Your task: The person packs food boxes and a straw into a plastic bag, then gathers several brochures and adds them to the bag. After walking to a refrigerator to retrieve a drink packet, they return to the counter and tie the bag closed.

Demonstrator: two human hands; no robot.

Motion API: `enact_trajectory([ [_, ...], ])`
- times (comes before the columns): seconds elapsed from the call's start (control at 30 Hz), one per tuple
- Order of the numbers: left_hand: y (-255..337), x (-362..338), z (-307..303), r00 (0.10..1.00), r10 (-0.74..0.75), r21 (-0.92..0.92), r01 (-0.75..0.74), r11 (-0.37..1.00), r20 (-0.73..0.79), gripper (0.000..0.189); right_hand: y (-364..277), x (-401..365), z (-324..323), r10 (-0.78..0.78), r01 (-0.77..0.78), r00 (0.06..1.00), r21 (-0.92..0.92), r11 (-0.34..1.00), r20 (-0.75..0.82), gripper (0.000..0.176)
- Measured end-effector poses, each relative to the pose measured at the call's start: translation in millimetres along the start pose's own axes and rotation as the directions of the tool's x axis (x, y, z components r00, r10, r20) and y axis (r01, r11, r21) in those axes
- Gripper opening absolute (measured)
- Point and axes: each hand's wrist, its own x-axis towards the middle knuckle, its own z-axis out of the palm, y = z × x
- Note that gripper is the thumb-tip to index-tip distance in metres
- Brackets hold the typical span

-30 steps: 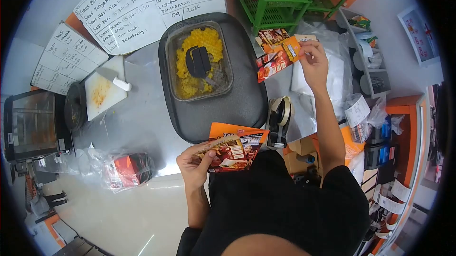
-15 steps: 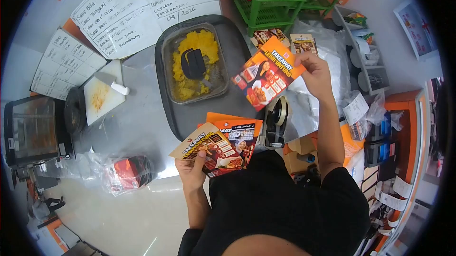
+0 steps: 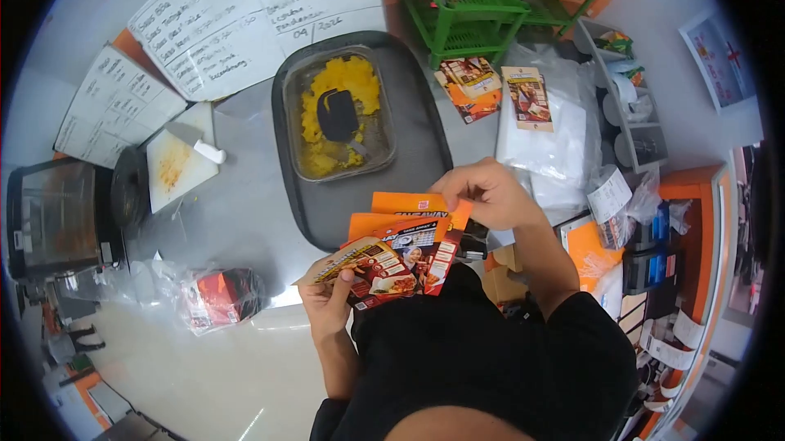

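Near side of the dark tray [image 3: 421, 138]: left hand [image 3: 329, 306] grips a fan of printed leaflets [image 3: 388, 269], thumb pressed on the front face, fingers behind. Right hand [image 3: 495, 193], just off the tray's near right corner, pinches narrowly the orange upper corner of the rearmost sheets; whether one sheet or two sit in that pinch, I can't tell from here.

Handling, my estimate: very light, thin, flexible; the front leaflet bows slightly. Glossy faces probably slide on one another, and corners would crease under a hard squeeze. Best hold: thumb and finger at a margin, lower edges kept together in the palm.

On the tray: clear tub [image 3: 379, 132] with yellow food [image 3: 352, 77] and a dark utensil [image 3: 337, 118]. Beyond its far right corner: loose leaflets [image 3: 470, 91], another leaflet [image 3: 528, 99] on plastic bags [image 3: 540, 159], then a green rack [image 3: 466, 15].
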Motion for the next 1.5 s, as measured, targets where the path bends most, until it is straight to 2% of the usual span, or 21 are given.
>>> enact_trajectory([
  [0.13,11,-7,0,0.999,-0.014,-0.003,0.014,1.000,-0.033,0.025,8,16,30,0.055,-0.059,0.998,0.091,0.994,0.042,0.008],
  [0.17,8,-9,-9,0.994,0.107,0.008,-0.108,0.994,0.032,0.018,11,20,37,0.055,-0.060,0.997,0.096,0.994,0.058,0.008],
  [0.3,7,-20,-50,0.992,0.124,0.035,-0.124,0.992,0.003,0.011,18,29,72,0.062,-0.061,0.998,0.162,0.985,-0.002,0.009],
  [0.37,7,-21,-72,0.979,0.201,-0.018,-0.201,0.980,0.039,0.008,20,36,90,0.054,-0.048,0.998,0.184,0.982,-0.025,0.009],
  [0.47,32,-25,-95,0.991,0.129,-0.077,-0.126,0.989,0.023,0.009,23,50,121,0.056,-0.051,0.998,0.209,0.977,-0.020,0.009],
  [0.53,44,-28,-113,0.991,0.132,-0.026,-0.132,0.991,0.000,0.009,25,59,144,0.066,-0.054,0.998,0.339,0.939,-0.022,0.008],
  [0.67,52,-32,-162,0.979,0.198,0.014,-0.199,0.980,0.049,0.010,25,71,191,0.017,-0.009,0.999,0.244,0.970,-0.030,0.008],
  [0.77,69,-44,-196,0.987,0.158,0.087,-0.158,0.983,0.011,0.009,30,81,224,0.017,0.004,0.997,0.278,0.961,-0.074,0.006],
  [0.83,87,-43,-199,0.997,0.071,0.057,-0.070,0.996,-0.020,0.014,30,82,233,-0.056,0.051,0.996,-0.071,0.996,-0.071,0.008],
  [0.9,80,-44,-219,0.995,0.059,0.112,-0.050,0.992,-0.080,0.016,29,72,231,-0.012,-0.022,0.978,-0.160,0.987,-0.209,0.010],
  [0.93,84,-42,-219,0.991,0.074,0.127,-0.059,0.990,-0.114,0.018,27,66,226,0.012,-0.078,0.953,-0.208,0.975,-0.303,0.013],
  [1.0,95,-37,-212,0.992,0.059,0.066,-0.051,0.997,-0.114,0.024,26,51,197,-0.108,-0.103,0.773,-0.292,0.951,-0.625,0.012],
  [1.03,98,-35,-211,0.985,0.053,0.023,-0.050,0.998,-0.162,0.029,22,46,178,-0.176,-0.096,0.640,-0.305,0.947,-0.748,0.012],
  [1.07,96,-33,-215,0.989,0.048,0.011,-0.047,0.999,-0.138,0.029,14,39,162,-0.145,-0.065,0.452,-0.195,0.979,-0.880,0.010],
  [1.1,93,-31,-221,0.990,0.016,-0.010,-0.017,1.000,-0.143,0.030,13,24,135,-0.155,-0.029,0.349,-0.176,0.984,-0.924,0.010],
  [1.13,91,-27,-224,0.988,-0.014,-0.030,0.010,1.000,-0.151,0.032,16,9,105,-0.159,-0.141,0.183,-0.186,0.972,-0.970,0.014],
  [1.17,91,-23,-221,0.989,-0.026,-0.032,0.021,0.999,-0.146,0.035,9,4,91,-0.195,-0.068,0.088,-0.201,0.977,-0.977,0.019],
  [1.2,89,-19,-219,0.991,-0.026,-0.033,0.022,0.999,-0.135,0.035,20,-12,58,-0.243,-0.088,0.052,-0.247,0.965,-0.969,0.025],
  [1.3,84,-12,-210,0.989,0.013,0.027,-0.009,1.000,-0.147,0.036,50,-36,-3,-0.148,-0.013,0.039,-0.149,0.989,-0.988,0.032],
  [1.47,78,0,-164,0.969,0.088,0.072,-0.073,0.995,-0.233,0.033,97,-37,-79,0.223,-0.023,0.209,0.223,0.974,-0.952,0.044],
  [1.5,71,2,-157,0.958,0.076,0.076,-0.057,0.995,-0.275,0.032,100,-33,-88,0.224,-0.013,0.209,0.226,0.974,-0.952,0.044],
])
